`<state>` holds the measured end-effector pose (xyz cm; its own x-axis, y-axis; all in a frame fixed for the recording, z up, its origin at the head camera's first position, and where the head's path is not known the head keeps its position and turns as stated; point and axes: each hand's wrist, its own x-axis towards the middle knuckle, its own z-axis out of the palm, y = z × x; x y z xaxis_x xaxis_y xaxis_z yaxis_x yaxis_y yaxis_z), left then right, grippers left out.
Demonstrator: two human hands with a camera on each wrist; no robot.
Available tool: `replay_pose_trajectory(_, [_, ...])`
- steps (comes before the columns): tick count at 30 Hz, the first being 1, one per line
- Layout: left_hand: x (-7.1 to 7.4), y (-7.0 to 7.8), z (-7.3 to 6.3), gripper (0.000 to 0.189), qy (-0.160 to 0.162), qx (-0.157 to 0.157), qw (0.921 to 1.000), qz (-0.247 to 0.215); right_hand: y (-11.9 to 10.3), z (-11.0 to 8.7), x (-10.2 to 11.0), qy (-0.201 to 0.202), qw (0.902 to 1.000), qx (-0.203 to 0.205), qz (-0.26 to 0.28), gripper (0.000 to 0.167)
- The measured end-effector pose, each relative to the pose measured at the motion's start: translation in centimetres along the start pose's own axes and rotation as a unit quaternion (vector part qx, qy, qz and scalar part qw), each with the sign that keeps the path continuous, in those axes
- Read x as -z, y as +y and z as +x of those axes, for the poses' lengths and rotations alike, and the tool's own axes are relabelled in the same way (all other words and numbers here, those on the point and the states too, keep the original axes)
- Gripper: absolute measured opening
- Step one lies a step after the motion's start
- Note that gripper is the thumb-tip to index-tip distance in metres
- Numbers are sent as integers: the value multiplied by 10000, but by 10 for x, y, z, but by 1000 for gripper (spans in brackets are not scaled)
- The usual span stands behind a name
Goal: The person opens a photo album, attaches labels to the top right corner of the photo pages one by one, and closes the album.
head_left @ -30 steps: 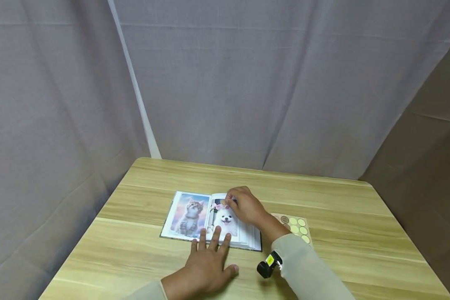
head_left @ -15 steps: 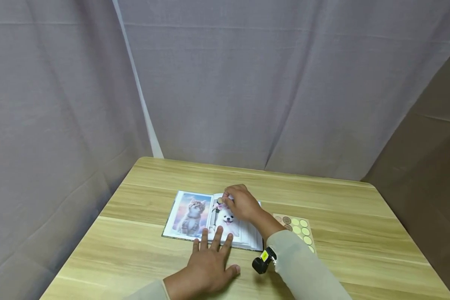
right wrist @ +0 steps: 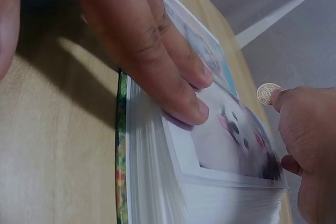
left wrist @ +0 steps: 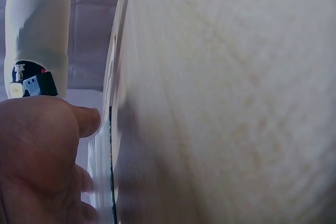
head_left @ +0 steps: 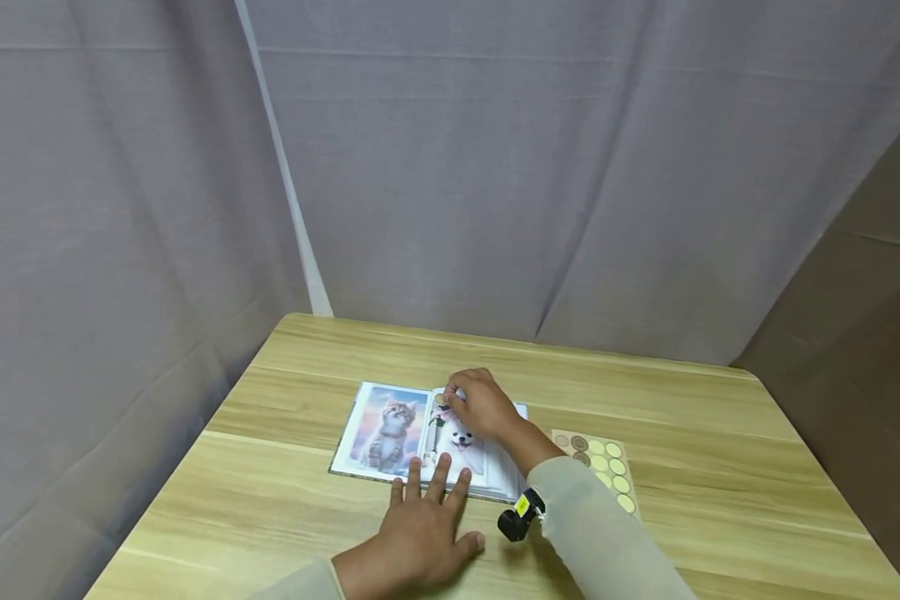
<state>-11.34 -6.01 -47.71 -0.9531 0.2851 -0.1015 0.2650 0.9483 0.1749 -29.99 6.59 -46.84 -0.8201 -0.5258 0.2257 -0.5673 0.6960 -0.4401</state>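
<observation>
Right hand [head_left: 485, 405] is shifting the sticker [head_left: 440, 400] closer to the album's [head_left: 352, 432] spine. Left hand [head_left: 424, 530] is resting, spread, over the near edge; sheet [head_left: 604, 442] is carrying more; I'm pinching this one, seemingly unstuck, by the dog page's [head_left: 461, 450] far inner corner.

This looks like a small curtained-off recording booth; whether it stands in a home, an office or a lab cannot be told. Plain grey curtains [head_left: 435, 167] hang behind the far edge of the table [head_left: 720, 467] and along its left edge, creases running across the cloth. A pale strip [head_left: 316, 287] shows between them at the far left corner. Browner cloth [head_left: 862, 333] hangs beyond the right edge. A small black wrist camera [head_left: 516, 522] sits at the right cuff [head_left: 551, 483].
</observation>
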Motion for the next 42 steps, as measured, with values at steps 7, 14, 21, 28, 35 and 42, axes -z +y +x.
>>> replay_pose_trajectory(7, [0, 0, 0, 85, 1, -3, 10000, 3, 0, 4, -1, 22, 10000, 61, -36, 11])
replay_pose_trajectory(14, [-2, 0, 1, 84, -8, 28, 10000, 2, 0, 10, -3, -18, 10000, -42, -61, 10])
replay_pose_trajectory(21, [0, 2, -1, 85, 13, 66, 10000, 34, -3, 14, -5, -45, 10000, -36, -53, 11])
replay_pose_trajectory(28, [-2, 4, 0, 86, 41, 55, 10000, 60, -6, 17, -7, -87, 9999, -86, -89, 12])
replay_pose_trajectory(35, [-2, 5, 0, 86, -39, 89, 9999, 56, -5, 21, -11, -96, 9998, -24, -195, 13])
replay_pose_trajectory(42, [-5, 6, 1, 87, -87, 56, 9999, 44, -5, 24, -13, -194, 9994, -202, -226, 12])
